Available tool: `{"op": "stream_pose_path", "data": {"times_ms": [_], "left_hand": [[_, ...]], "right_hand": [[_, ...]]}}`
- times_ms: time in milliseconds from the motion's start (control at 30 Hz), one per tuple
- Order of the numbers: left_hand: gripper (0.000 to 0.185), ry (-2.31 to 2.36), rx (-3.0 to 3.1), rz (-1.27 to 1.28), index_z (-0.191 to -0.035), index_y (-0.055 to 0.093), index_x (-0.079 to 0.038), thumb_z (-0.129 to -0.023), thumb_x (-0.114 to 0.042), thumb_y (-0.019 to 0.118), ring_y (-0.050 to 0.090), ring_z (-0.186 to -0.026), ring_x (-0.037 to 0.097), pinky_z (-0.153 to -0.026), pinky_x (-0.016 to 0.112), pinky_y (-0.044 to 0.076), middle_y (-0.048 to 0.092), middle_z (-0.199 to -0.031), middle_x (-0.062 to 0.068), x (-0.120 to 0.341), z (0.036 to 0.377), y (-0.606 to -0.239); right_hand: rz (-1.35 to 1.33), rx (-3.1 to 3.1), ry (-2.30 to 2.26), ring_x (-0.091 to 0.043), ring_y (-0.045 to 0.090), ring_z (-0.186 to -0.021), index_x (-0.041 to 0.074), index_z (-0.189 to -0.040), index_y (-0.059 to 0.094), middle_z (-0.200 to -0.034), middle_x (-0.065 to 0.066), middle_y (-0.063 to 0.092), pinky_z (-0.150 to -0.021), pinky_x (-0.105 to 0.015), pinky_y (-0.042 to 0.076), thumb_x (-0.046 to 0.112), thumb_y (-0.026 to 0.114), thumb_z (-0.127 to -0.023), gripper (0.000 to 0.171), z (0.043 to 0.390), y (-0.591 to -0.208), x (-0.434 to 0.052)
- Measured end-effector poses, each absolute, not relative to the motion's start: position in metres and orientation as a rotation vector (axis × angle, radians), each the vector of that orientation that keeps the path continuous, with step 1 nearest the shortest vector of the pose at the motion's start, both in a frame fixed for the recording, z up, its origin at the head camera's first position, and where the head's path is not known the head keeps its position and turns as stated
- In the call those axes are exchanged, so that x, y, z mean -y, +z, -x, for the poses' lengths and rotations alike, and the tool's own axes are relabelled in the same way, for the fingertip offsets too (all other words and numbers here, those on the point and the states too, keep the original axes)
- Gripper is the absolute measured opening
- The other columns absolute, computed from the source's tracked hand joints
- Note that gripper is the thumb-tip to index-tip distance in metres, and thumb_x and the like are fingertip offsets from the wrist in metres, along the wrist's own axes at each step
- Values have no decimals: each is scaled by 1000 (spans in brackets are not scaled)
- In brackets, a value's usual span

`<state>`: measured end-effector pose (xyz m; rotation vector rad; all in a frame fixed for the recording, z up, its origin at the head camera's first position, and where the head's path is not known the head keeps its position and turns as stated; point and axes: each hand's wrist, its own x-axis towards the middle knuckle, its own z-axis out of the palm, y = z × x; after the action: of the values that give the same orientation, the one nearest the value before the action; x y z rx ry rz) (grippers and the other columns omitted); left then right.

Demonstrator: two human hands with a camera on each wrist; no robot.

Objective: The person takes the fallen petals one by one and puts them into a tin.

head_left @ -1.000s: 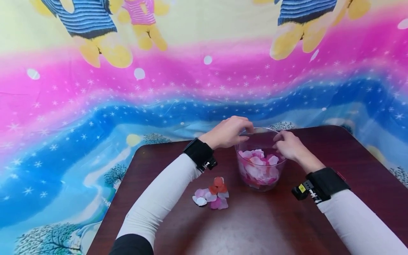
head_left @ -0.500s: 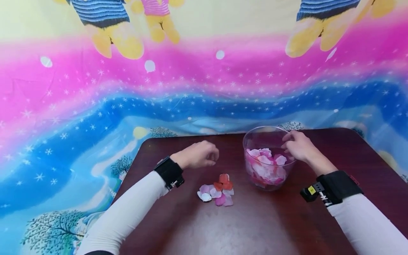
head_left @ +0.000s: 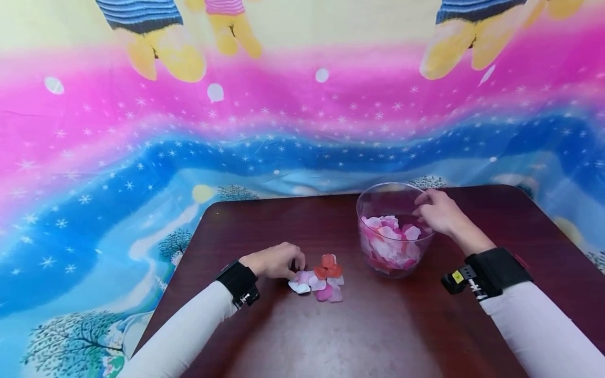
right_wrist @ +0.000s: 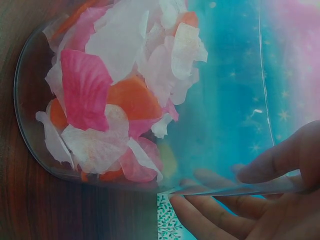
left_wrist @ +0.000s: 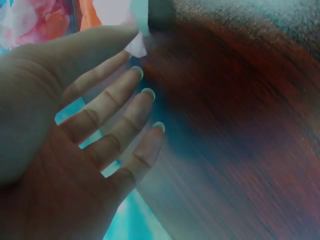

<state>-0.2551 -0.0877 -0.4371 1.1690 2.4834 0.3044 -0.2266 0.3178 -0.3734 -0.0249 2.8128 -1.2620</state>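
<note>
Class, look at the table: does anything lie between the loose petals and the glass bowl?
Nothing visible does. The loose petals lie under the left hand, and only bare table separates them from the glass bowl, whose rim the right hand holds.

Bowl [head_left: 394,231] stands on the bench [head_left: 378,325] near its far edge, right of centre, petals inside. Loose petal pile [head_left: 317,277] lies left of the bowl, nearer the front. Left hand [head_left: 274,261] at the pile's left side; right hand [head_left: 437,211] on the bowl's right rim.
</note>
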Motion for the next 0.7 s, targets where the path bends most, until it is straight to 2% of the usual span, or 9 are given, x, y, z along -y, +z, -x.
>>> {"op": "stream_pose_path", "data": {"times_ms": [133, 300, 533, 700], "left_hand": [[8, 340, -2494, -1198, -88, 73, -13, -88, -8, 79, 61, -80, 16, -69, 24, 49, 65, -89, -1, 90, 255, -438], [10, 376, -2477, -1200, -84, 72, -13, -90, -10, 79, 57, -72, 8, -66, 22, 48, 63, -78, -8, 89, 255, -435], [6, 435, -2478, -1188, -88, 74, -11, -92, -10, 78, 61, -79, 9, -73, 23, 53, 69, -83, -6, 90, 255, -421], [3, 447, -2504, -1209, -90, 75, -10, -93, -11, 77, 62, -77, 8, -73, 24, 53, 68, -82, -7, 91, 258, -407]], "right_hand": [[21, -2817, -1261, -48, 63, -108, -14, -135, 44, -127, -38, 58, -78, -48, 58, 7, 38, -98, 42, 227, -372, -316], [22, -2815, -1256, -49, 63, -109, -14, -135, 43, -127, -37, 58, -78, -48, 58, 7, 37, -98, 43, 226, -370, -315], [13, -2809, -1263, -48, 63, -109, -14, -135, 43, -127, -37, 58, -78, -48, 58, 6, 38, -98, 43, 226, -370, -314], [10, -2812, -1266, -48, 62, -108, -14, -135, 43, -126, -37, 58, -76, -46, 58, 5, 38, -98, 42, 225, -372, -315]]}}
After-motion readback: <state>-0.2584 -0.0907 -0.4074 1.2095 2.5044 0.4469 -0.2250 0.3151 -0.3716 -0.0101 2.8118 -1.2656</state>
